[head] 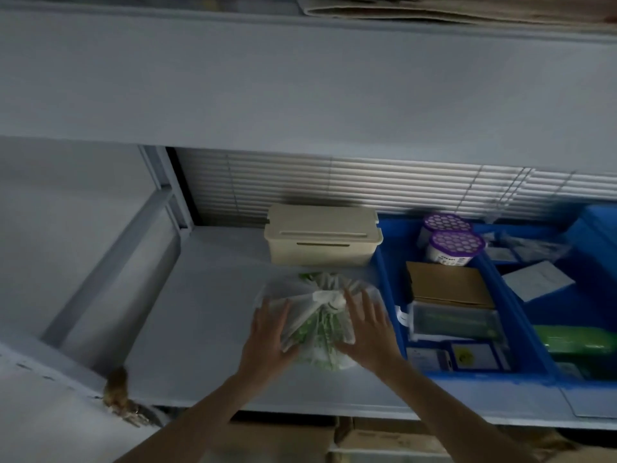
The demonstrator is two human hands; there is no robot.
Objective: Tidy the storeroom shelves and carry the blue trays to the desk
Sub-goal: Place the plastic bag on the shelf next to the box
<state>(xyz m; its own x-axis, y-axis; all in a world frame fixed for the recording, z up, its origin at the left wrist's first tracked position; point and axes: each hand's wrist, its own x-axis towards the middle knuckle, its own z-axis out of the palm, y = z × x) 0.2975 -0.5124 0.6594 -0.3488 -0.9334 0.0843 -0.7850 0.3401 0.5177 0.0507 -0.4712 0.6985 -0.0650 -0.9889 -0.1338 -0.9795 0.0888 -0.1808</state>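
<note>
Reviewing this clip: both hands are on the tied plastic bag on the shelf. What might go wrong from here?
1. Both hands, left hand and right hand, only press flat on the sides of the plastic bag; the thin film may slip or tear if lifted this way.
2. The bag sits close to the blue tray and the beige lidded box; shifting it carelessly may knock either.
3. The light is dim, so small items may be missed.

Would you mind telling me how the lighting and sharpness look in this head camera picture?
Head view: dim and bluish throughout; wide-angle lens bows the upper shelf edge; a dark shadow sits behind the beige lidded box; the clear plastic bag between left hand and right hand looks soft and hazy.
</note>
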